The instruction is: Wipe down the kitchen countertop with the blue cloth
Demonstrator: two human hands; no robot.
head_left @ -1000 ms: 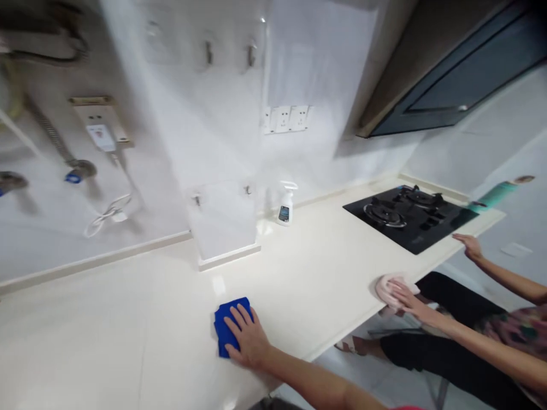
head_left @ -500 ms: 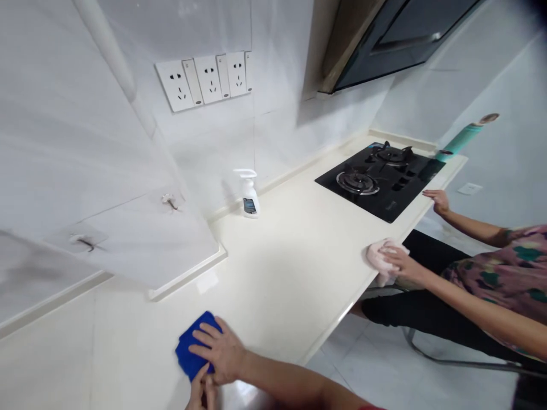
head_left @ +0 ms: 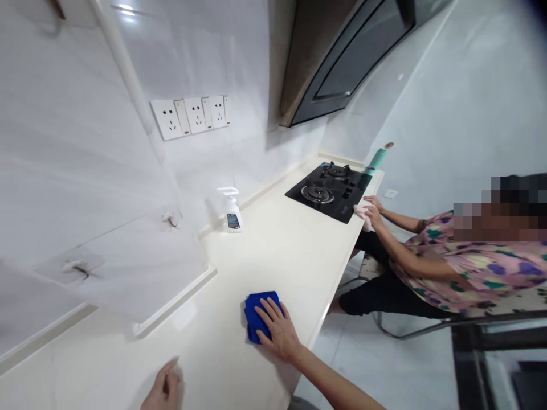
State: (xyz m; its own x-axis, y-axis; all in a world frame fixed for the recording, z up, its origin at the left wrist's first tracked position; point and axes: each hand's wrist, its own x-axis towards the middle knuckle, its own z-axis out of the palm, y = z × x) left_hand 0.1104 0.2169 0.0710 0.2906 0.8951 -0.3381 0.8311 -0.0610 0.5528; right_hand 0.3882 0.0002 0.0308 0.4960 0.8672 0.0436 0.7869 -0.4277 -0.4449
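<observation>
Cream counter [head_left: 273,256]: bottle label [head_left: 233,221] illegible; right hand [head_left: 281,333] on blue cloth [head_left: 253,320].

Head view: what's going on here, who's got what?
The right hand lies spread on a blue cloth on the white counter. The left hand, fingers curled, is apart from it, with nothing visible in its grasp. At right, a seated person's hand is on a pale pink cloth at the counter's edge by the black stove. A white spray bottle stands near the wall.
</observation>
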